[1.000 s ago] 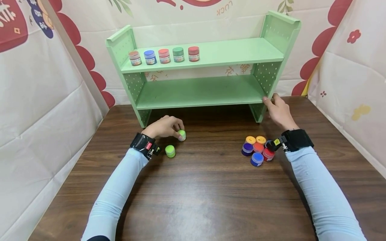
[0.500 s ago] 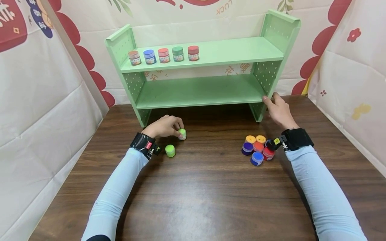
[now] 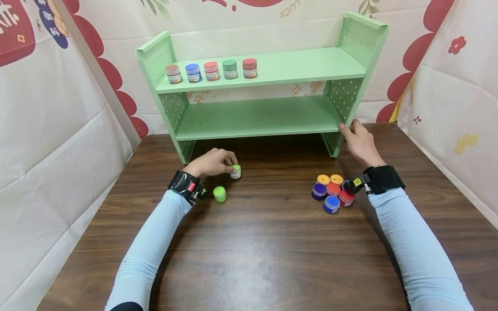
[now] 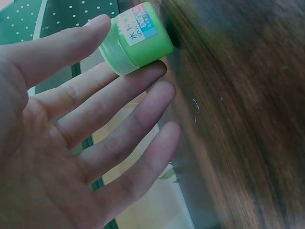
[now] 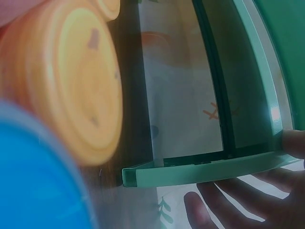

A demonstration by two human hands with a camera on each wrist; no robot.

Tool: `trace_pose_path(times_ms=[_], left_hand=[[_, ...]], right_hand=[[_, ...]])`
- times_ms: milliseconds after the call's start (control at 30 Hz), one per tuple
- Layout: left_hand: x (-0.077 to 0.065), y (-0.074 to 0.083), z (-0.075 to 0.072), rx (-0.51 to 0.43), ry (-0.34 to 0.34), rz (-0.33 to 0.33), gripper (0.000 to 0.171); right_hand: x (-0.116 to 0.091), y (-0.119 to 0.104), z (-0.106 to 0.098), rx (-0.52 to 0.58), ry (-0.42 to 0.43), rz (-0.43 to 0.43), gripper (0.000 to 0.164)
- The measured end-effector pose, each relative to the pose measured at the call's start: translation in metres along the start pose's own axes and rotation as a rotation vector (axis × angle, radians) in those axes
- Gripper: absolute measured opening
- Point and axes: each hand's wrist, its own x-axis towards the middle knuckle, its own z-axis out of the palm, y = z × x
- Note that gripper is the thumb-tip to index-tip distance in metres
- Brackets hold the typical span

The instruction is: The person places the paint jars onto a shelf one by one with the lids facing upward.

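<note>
My left hand (image 3: 212, 163) pinches a small light-green paint jar (image 3: 236, 172) between thumb and fingers, low over the table before the shelf's left part. In the left wrist view the jar's label (image 4: 138, 26) shows, while the ring and little fingers stretch out free of it. A second light-green jar (image 3: 219, 195) stands just nearer, beside the wrist. At the other end, my right hand (image 3: 361, 146) grips the right side panel of the green two-tier shelf (image 3: 256, 116). Its thumb (image 5: 294, 143) lies at the panel's inner side, the fingers at the outer side.
Several jars line the left half of the upper tier, among them a blue jar (image 3: 193, 73) and a dark-green jar (image 3: 230, 69). Below my right wrist, several more cluster on the brown table (image 3: 249, 250), including yellow, red and a blue jar (image 3: 331, 204). Printed cloth (image 3: 447, 99) hangs around.
The light-green jar in my left hand has turned and shifted slightly away, so its label now faces the head camera. My right hand stays on the shelf's side panel.
</note>
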Motion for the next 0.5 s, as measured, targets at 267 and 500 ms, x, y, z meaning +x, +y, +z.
trace_pose_path(times_ms=[267,500], left_hand=[[-0.0007,0.0007,0.0003,0.007,0.011,-0.002,0.024],[0.0019,-0.0008,0.0005,0.043,0.038,0.022,0.027]], right_hand=[[0.0001,0.0003,-0.0001,-0.01,-0.002,-0.003,0.075],[-0.0009,-0.0007,0.0013,0.007,0.0,-0.002,0.075]])
